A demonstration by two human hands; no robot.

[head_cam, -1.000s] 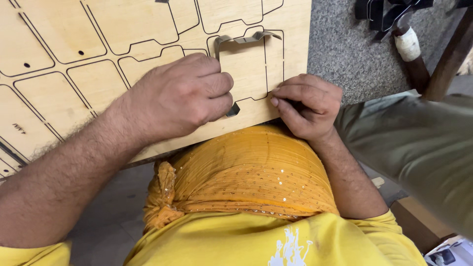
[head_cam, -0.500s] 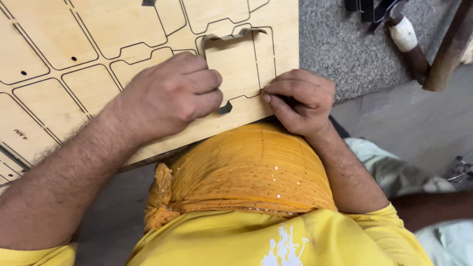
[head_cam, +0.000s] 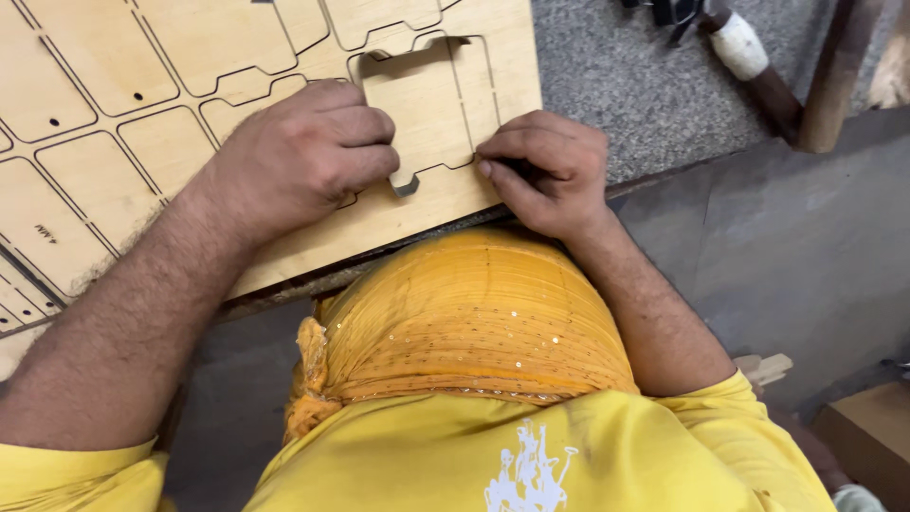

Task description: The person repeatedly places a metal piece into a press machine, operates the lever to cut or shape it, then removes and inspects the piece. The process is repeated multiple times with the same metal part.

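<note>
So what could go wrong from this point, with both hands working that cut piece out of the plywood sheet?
The cut piece sits partly lifted in the plywood sheet; forced, it could possibly snap or splinter. The left hand and right hand press at its cut edges, so fingers could be pinched or pick up splinters.

A flat, light wooden sheet (head_cam: 284,114) lies there with many shapes cut into it. One cut piece (head_cam: 422,104) near its front edge sits loose in its hole, a bit crooked.
</note>
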